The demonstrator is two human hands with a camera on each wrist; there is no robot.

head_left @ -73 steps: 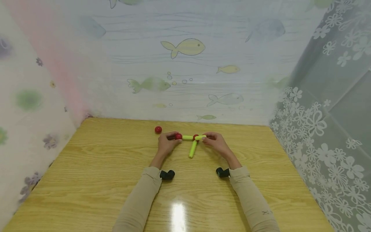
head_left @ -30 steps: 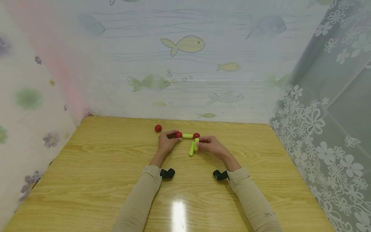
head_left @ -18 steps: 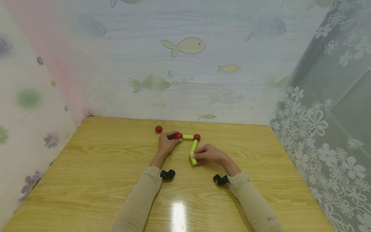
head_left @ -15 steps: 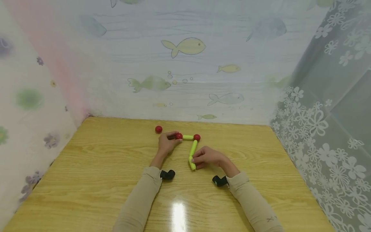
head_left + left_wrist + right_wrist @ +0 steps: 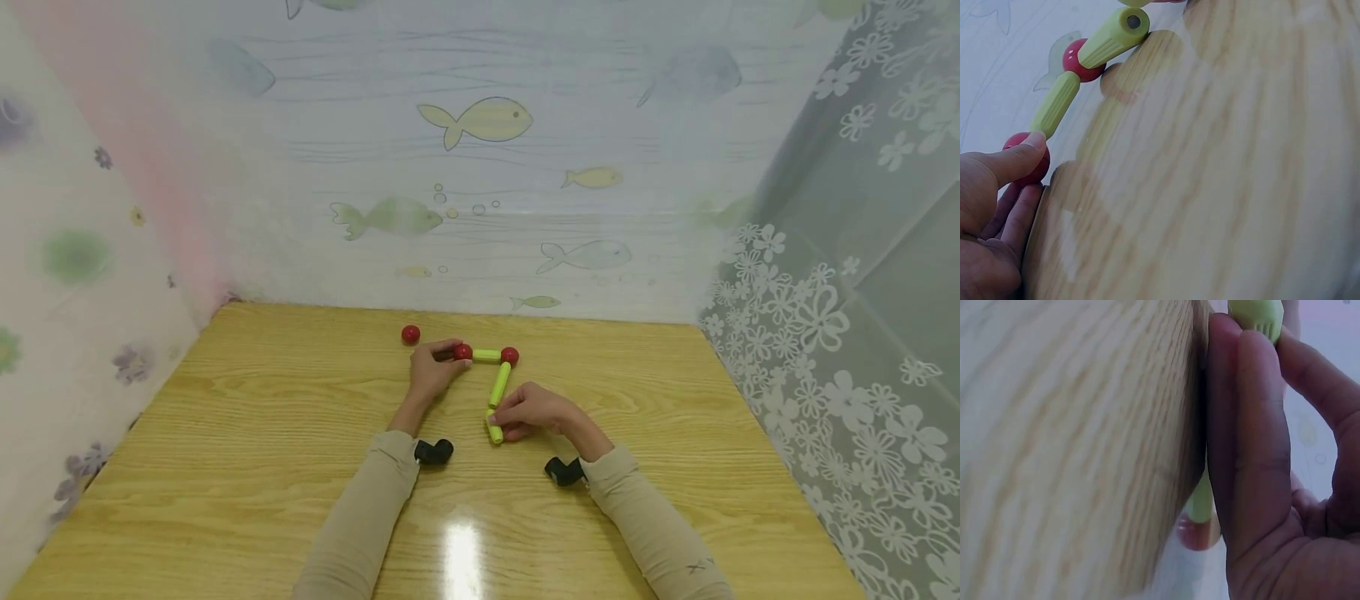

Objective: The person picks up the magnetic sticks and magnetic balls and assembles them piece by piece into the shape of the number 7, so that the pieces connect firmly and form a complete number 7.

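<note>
My left hand pinches a red ball between thumb and fingers on the table. From that ball a yellow-green magnetic rod runs right to a second red ball. Another magnetic rod slants from the second ball toward the person; its bare end shows a dark round magnet in the left wrist view. My right hand pinches a third magnetic rod, angled right at that bare end. In the right wrist view the fingers cover part of this rod.
A loose red ball lies behind the left hand, near the back of the wooden table. Behind the table hangs a fish-patterned curtain. Black wrist devices stick out at both cuffs.
The right hand has carried its rod from beside the second red ball toward the person, to the near end of the slanting rod. The left hand has stayed on its ball.
</note>
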